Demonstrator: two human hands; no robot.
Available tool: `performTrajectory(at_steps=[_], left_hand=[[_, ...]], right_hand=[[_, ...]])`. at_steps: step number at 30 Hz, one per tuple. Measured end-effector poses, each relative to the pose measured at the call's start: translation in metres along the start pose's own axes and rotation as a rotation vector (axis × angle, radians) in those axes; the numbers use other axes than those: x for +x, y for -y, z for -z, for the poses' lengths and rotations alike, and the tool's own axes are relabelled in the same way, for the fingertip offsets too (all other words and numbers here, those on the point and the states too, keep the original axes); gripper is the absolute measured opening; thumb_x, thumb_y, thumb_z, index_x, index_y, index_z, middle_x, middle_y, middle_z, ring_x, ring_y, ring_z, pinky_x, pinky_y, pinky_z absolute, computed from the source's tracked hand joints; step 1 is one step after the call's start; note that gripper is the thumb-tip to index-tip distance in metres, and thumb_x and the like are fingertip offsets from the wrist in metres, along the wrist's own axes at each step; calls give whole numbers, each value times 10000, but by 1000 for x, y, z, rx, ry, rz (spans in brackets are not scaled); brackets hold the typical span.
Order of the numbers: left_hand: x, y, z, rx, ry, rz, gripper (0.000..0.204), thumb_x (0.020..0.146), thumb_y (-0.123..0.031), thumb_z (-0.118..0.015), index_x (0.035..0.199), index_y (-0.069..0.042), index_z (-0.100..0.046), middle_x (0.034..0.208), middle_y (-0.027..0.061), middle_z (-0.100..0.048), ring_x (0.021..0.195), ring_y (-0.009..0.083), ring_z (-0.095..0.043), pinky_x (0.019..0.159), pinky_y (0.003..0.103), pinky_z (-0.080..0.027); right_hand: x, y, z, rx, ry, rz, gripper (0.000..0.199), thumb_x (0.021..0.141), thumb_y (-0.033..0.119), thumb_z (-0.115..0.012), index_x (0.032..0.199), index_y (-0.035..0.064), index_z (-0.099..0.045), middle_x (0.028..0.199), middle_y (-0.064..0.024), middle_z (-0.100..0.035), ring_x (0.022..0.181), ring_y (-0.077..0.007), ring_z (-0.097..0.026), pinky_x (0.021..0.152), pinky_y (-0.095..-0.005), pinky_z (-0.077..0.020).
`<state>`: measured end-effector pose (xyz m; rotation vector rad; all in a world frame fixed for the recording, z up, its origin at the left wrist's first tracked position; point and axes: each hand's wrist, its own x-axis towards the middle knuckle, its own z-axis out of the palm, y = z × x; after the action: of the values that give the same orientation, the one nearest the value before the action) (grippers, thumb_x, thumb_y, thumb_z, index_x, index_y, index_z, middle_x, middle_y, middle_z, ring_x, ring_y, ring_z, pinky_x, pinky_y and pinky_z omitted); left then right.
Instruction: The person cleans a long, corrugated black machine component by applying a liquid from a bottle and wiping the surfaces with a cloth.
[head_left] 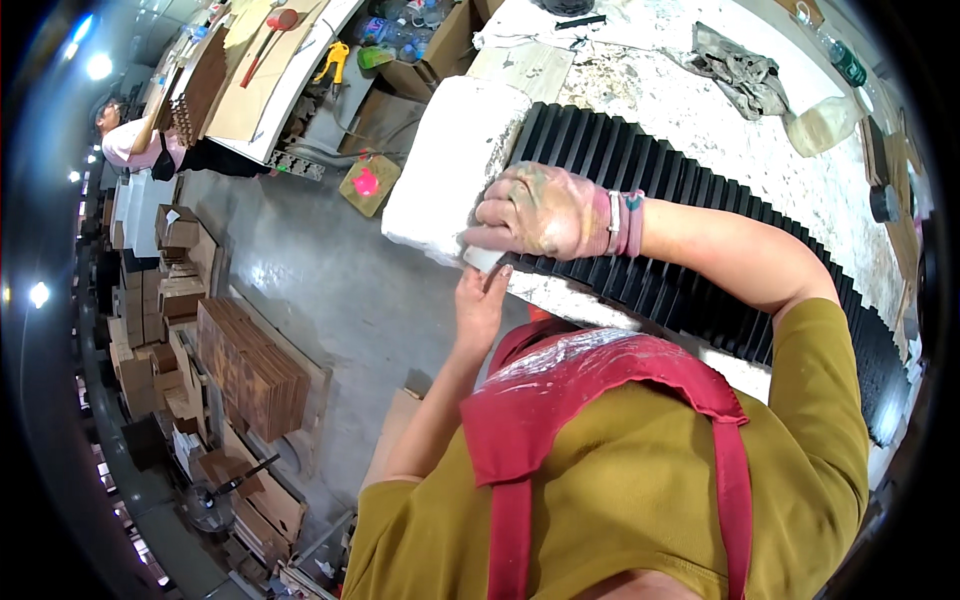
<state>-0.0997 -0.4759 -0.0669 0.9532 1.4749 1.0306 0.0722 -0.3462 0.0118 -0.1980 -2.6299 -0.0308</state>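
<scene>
My left hand (480,308), bare, comes up at the table's near left edge and pinches a small whitish flat piece (483,258) between thumb and fingers. Above it my right hand (545,212), in a stained pinkish glove, has its fingers curled down onto the same piece; what lies under its palm is hidden. Just left of the glove a bulky white block (455,150) rests at the table corner. A long row of black ridged strips (690,220) lies side by side under my right wrist and forearm.
The white-smeared table (640,75) carries a grey rag (740,70) and a clear plastic jug (822,127). At far left, a person (145,145) stands by another table with a red mallet (280,20) and a yellow cutting tool (334,62). Stacked brown boards (255,365) stand on the floor.
</scene>
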Motion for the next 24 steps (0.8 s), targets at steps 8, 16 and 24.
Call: performTrajectory(at_steps=[8,16,24], left_hand=[[-1,-17,-8,-85,-56,-71,199,889,-52,-647,833,-46,-456,797,-29,-475,768,64,-422,729,217,-401],[2,-19,-8,-16,-68,-68,231,863,-14,-636,765,-44,-429,737,-21,-443,761,69,-441,730,214,-406],[7,4,11,-2,97,79,111,926,-40,-540,985,46,-575,975,93,-679,880,102,-557,802,238,-434]], right_hand=[[-28,-75,7,-229,69,-276,387,839,145,-597,1225,176,-588,1066,-58,-646,948,-236,-636,823,-361,-524],[-71,-108,45,-186,-2,-922,452,863,242,-659,1291,136,-563,1113,-117,-617,1018,-289,-612,908,-376,-502],[-107,-34,71,82,-203,-1290,505,874,339,-636,1318,112,-558,1139,-152,-640,1039,-304,-625,917,-373,-488]])
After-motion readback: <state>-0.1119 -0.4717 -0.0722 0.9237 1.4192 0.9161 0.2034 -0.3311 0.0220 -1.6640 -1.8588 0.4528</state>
